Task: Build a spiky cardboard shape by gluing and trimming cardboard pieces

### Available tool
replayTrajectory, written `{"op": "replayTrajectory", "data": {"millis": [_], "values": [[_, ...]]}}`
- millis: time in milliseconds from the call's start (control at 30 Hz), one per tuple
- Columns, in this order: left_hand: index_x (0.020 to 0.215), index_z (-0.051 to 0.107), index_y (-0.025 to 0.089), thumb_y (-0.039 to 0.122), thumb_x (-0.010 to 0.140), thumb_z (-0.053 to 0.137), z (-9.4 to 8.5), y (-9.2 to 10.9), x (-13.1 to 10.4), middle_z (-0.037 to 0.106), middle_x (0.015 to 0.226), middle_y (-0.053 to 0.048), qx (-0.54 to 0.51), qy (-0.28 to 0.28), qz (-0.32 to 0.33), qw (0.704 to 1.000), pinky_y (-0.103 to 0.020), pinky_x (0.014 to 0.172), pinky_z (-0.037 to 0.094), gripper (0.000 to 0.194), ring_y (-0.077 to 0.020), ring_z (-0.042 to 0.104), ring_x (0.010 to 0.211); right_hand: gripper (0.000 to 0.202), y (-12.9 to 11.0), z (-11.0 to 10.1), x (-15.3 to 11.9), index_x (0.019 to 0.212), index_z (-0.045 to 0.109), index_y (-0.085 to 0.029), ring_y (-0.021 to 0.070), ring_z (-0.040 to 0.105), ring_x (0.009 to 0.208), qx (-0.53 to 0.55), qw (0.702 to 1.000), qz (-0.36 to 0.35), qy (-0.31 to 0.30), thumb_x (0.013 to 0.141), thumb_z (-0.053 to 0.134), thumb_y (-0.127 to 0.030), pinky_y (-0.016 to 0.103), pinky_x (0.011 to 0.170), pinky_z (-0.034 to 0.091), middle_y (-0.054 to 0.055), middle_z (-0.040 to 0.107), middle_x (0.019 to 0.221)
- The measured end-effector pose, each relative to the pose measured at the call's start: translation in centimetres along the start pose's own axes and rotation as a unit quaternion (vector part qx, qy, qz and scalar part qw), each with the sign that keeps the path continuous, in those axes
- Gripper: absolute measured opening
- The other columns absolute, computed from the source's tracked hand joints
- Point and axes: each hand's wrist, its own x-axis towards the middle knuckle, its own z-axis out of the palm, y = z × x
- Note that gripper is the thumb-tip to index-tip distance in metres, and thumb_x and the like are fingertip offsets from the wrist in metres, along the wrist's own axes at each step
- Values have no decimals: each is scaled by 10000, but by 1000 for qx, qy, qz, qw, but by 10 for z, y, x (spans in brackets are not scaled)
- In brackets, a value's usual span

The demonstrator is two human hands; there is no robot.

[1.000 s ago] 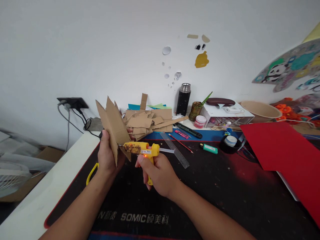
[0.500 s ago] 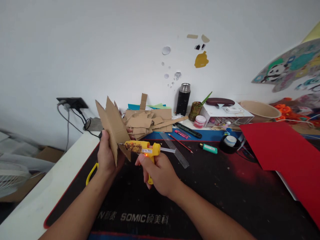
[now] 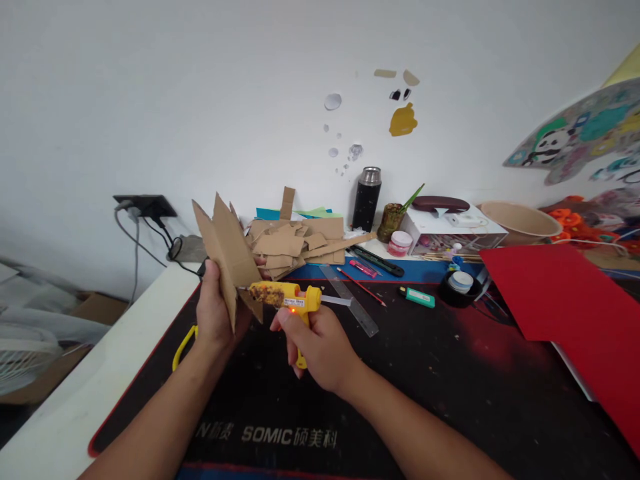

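My left hand is closed round a folded brown cardboard piece with pointed upper ends, held up off the mat. Its thumb presses the near face, while most of the fingers are hidden behind. In my right hand is a yellow hot glue gun, gripped by the handle. The gun's orange light is lit, and a clear glue stick sticks out of its back end. Its stained nozzle points left, at the lower part of the cardboard; whether the tip touches cannot be told.
Behind the hands lies a heap of cardboard scraps. A ruler, red pencil, utility knife and green-labelled stick rest on the mat. A thermos stands by the wall; red sheets lie at right.
The cardboard and my left hand have shifted very slightly to the right. My right hand and the glue gun look almost still.
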Motion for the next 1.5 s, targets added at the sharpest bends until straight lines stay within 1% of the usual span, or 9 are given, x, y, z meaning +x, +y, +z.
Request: {"op": "replayTrajectory", "data": {"millis": [167, 367, 533, 600, 733, 933, 1067, 1300, 1500], "values": [[1043, 802, 141, 598, 1019, 524, -1, -2, -1, 800, 925, -143, 11, -1, 3, 1000, -388, 661, 688, 535, -329, 773, 905, 472, 1, 0, 0, 912, 642, -184, 96, 476, 371, 0, 1000, -3, 0, 984, 585, -647, 200, 400, 371, -75, 534, 499], [1041, 797, 137, 637, 916, 696, -2, -3, -1, 805, 937, -129, 13, -25, 21, 999, -374, 712, 688, 525, -325, 775, 928, 473, 0, 2, 0, 902, 638, -187, 99, 473, 370, -4, 1000, 2, -6, 983, 590, -650, 199, 396, 369, -76, 526, 496], [1070, 794, 157, 625, 972, 606, -2, -2, -1, 801, 924, -133, 10, -14, 7, 1000, -396, 675, 690, 514, -328, 777, 906, 482, 1, 1, 0, 915, 645, -182, 99, 473, 372, 1, 1000, 0, 2, 976, 594, -657, 200, 398, 368, -73, 532, 501], [1069, 793, 172, 626, 965, 615, -2, -1, -1, 799, 923, -128, 8, -11, 3, 1000, -395, 665, 688, 499, -328, 778, 897, 470, 0, 1, 0, 922, 645, -179, 101, 477, 377, -1, 1000, 1, 5, 976, 593, -643, 202, 400, 369, -72, 535, 502], [1061, 790, 169, 642, 932, 661, -2, -1, 1, 795, 919, -113, 9, -18, 13, 1000, -383, 702, 683, 507, -311, 778, 874, 424, -2, 1, 0, 914, 642, -179, 103, 471, 375, -8, 1000, 7, 2, 985, 585, -593, 210, 400, 372, -72, 532, 498], [1062, 773, 128, 617, 974, 609, -1, -1, 1, 793, 898, -127, 3, -19, 17, 1000, -382, 760, 662, 523, -294, 767, 848, 411, -3, 2, -1, 889, 632, -191, 100, 465, 372, -3, 1000, 14, -11, 982, 593, -590, 201, 394, 360, -76, 521, 496], [1152, 755, 138, 598, 1016, 551, -2, 1, 0, 797, 929, -122, -4, -23, 14, 1000, -402, 770, 654, 521, -286, 754, 816, 438, -3, 1, -1, 905, 636, -190, 100, 472, 376, -2, 1000, 5, -6, 982, 596, -620, 200, 402, 369, -77, 525, 500], [1268, 719, 132, 576, 1041, 519, -1, 1, 1, 801, 912, -117, -17, -36, 17, 999, -398, 758, 650, 537, -262, 742, 739, 408, -3, 1, 0, 899, 640, -184, 99, 467, 371, -5, 1000, 9, -7, 989, 588, -578, 205, 399, 370, -73, 529, 501], [1175, 749, 105, 604, 1030, 517, -4, 0, 3, 792, 898, -118, -16, -14, 10, 1000, -383, 758, 652, 569, -226, 724, 677, 435, -2, 1, 0, 891, 634, -193, 96, 461, 359, -5, 1000, 7, -7, 972, 597, -619, 196, 386, 364, -78, 525, 496]]}}
